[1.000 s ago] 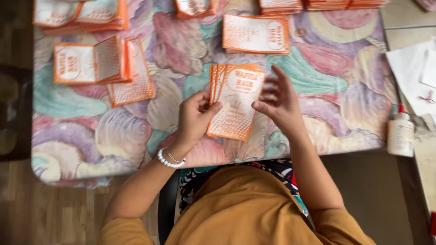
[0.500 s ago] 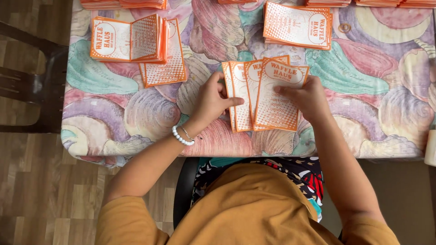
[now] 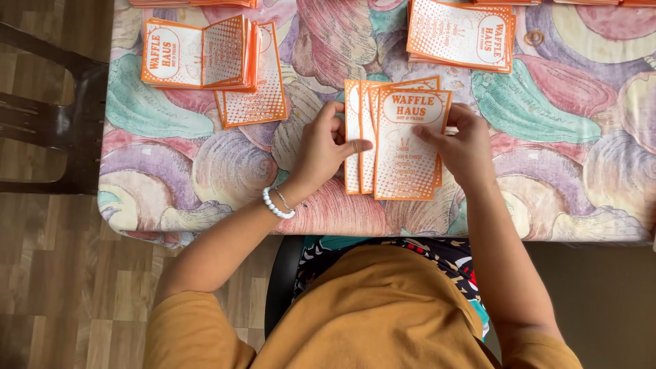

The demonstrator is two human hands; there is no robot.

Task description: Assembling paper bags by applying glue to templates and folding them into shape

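Desk: the desk [image 3: 205, 178] runs nearly the full width of the view, under a cloth printed with big shells in pink, teal and purple.
Chair: a dark chair [image 3: 48, 123] stands off the desk's left end on the wood floor.
Person: seated at the near edge in a mustard top, both forearms reaching onto the cloth.
Far stacks: one stack of orange-and-white cards [image 3: 461, 34] lies flat at the far edge, right of centre; a second pile [image 3: 205, 58] sits far left with some covers lifted, a loose card beside it and partly under it.
Fanned cards: a small fan of orange-and-white cards [image 3: 403, 157] lies on the cloth between the two hands, top card face up, the others peeking out to its left.
Left hand: the left hand [image 3: 321, 147] grips the fan's left edge, thumb laid over the card faces, fingers curled behind.
Right hand: the right hand [image 3: 465, 147] lies on the fan's right side, fingers close together, a fingertip pressing the top card.
Bracelet: a white bead bracelet [image 3: 277, 205] circles the left wrist.
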